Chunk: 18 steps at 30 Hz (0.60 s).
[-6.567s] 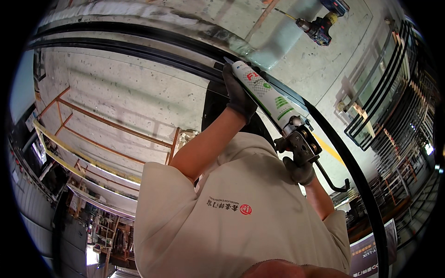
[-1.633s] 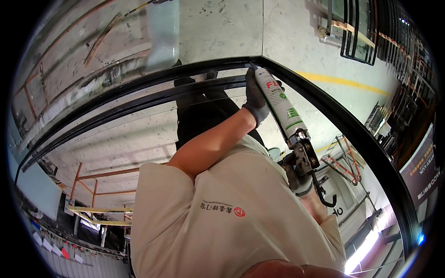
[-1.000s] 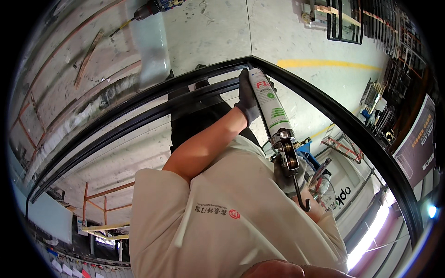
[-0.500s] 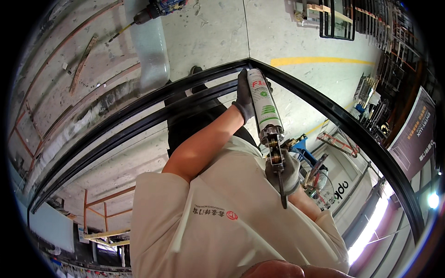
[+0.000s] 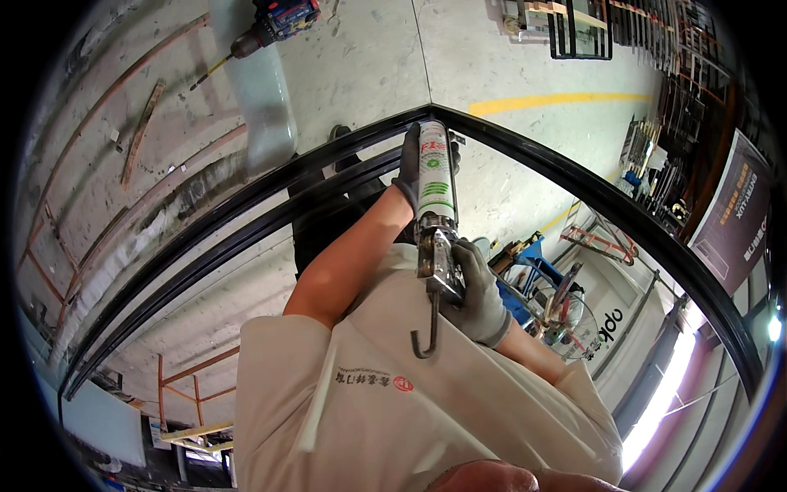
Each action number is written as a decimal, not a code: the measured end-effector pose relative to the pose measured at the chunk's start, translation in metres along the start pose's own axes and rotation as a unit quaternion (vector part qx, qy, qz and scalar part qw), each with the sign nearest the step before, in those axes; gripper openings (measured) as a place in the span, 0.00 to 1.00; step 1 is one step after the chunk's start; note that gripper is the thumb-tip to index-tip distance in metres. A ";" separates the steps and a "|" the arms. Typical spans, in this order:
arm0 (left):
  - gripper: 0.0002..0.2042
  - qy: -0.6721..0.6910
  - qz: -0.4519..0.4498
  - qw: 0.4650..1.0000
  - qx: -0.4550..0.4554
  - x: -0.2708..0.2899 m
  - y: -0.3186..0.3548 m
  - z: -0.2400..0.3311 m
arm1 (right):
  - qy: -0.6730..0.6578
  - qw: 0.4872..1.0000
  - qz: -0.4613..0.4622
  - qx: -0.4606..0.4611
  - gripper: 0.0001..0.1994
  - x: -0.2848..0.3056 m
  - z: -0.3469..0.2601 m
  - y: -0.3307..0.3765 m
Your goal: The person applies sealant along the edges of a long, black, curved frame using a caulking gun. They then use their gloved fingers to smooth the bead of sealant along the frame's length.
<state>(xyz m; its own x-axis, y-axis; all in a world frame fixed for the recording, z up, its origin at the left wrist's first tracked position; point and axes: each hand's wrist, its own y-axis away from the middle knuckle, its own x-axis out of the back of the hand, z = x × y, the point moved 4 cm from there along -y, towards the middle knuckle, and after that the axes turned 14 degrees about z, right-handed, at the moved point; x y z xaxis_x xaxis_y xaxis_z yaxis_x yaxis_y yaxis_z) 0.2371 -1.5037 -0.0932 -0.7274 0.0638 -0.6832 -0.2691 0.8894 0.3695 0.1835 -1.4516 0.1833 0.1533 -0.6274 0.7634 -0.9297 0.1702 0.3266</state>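
Note:
My left hand [image 5: 407, 161], in a dark glove, wraps the front of a sealant cartridge [image 5: 434, 176] that is white with green and red print. My right hand [image 5: 477, 289], in a grey glove, grips the handle of the metal caulking gun [image 5: 436, 258]; its hooked push rod [image 5: 426, 332] hangs toward my beige shirt. The cartridge tip sits at the corner of a black window frame [image 5: 525, 152] around a glass pane [image 5: 205, 312] that mirrors the ceiling. The nozzle itself is hidden behind my left hand.
A blue cordless drill [image 5: 275, 20] lies on the concrete floor beyond the frame, beside a clear glass strip [image 5: 261, 102] and thin wooden sticks [image 5: 139, 135]. A yellow floor line [image 5: 557, 102] runs right. Racks of dark frames [image 5: 656, 41] and a banner [image 5: 734, 213] stand at the right.
The caulking gun has travelled along the black frame up to its corner and swung from a slant to nearly straight ahead. Both hands kept their grip; the view turned with it.

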 end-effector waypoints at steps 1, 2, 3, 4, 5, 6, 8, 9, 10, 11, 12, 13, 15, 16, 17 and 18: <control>0.39 -0.004 -0.008 1.000 0.002 0.002 -0.001 0.001 | -0.005 1.000 0.011 0.001 0.32 -0.003 -0.002 0.000; 0.39 -0.004 -0.009 1.000 0.009 -0.002 0.003 0.000 | -0.027 0.999 0.019 -0.018 0.32 -0.003 -0.007 -0.003; 0.37 -0.015 0.006 1.000 0.008 -0.006 0.007 -0.001 | -0.029 0.999 0.025 -0.010 0.33 -0.004 -0.006 -0.002; 0.35 -0.026 0.022 0.999 0.007 -0.008 0.011 -0.003 | -0.031 0.999 0.031 -0.002 0.33 -0.005 -0.003 -0.001; 0.34 -0.039 0.036 0.999 0.003 -0.012 0.014 -0.002 | -0.034 0.999 0.037 0.008 0.33 -0.005 -0.001 0.000; 0.35 -0.054 0.055 0.997 0.011 -0.011 0.015 -0.001 | 0.000 1.000 0.018 -0.005 0.35 -0.004 0.000 0.004; 0.35 -0.038 0.045 0.998 0.031 -0.010 0.016 -0.001 | -0.010 0.999 -0.005 -0.043 0.39 -0.002 0.002 0.010; 0.35 -0.031 0.040 0.998 0.041 -0.009 0.017 -0.002 | -0.016 0.998 -0.017 -0.061 0.41 -0.002 0.004 0.014; 0.36 -0.034 0.034 0.998 0.039 -0.007 0.014 -0.001 | -0.021 0.997 -0.031 -0.062 0.42 -0.002 0.007 0.015; 0.37 -0.048 0.018 0.997 0.051 -0.007 0.014 0.003 | -0.017 0.997 -0.029 -0.066 0.42 -0.001 0.008 0.017; 0.37 -0.034 0.021 0.998 0.048 -0.005 0.014 0.005 | -0.012 0.997 -0.027 -0.070 0.42 0.000 0.008 0.019; 0.37 -0.019 0.025 0.998 0.045 -0.003 0.014 0.005 | -0.007 0.997 -0.025 -0.074 0.41 -0.001 0.008 0.021; 0.37 -0.028 -0.014 0.998 0.047 -0.001 0.009 0.008 | -0.016 0.998 -0.012 -0.055 0.39 0.000 0.009 0.024; 0.37 -0.031 -0.033 0.998 0.048 0.000 0.007 0.011 | -0.017 0.999 -0.006 -0.047 0.38 0.000 0.009 0.026; 0.36 -0.025 0.002 0.999 0.046 -0.001 0.010 0.008 | -0.020 0.999 0.002 -0.043 0.37 0.000 0.010 0.027; 0.37 -0.023 0.022 0.998 0.045 -0.004 0.011 0.009 | -0.033 0.999 0.007 -0.037 0.37 0.000 0.011 0.027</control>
<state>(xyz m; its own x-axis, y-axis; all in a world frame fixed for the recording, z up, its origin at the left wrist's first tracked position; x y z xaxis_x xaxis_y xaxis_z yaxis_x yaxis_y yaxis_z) 0.2430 -1.4897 -0.0916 -0.7065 0.1223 -0.6971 -0.1782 0.9225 0.3423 0.1549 -1.4549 0.1859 0.1151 -0.6728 0.7308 -0.9044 0.2333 0.3573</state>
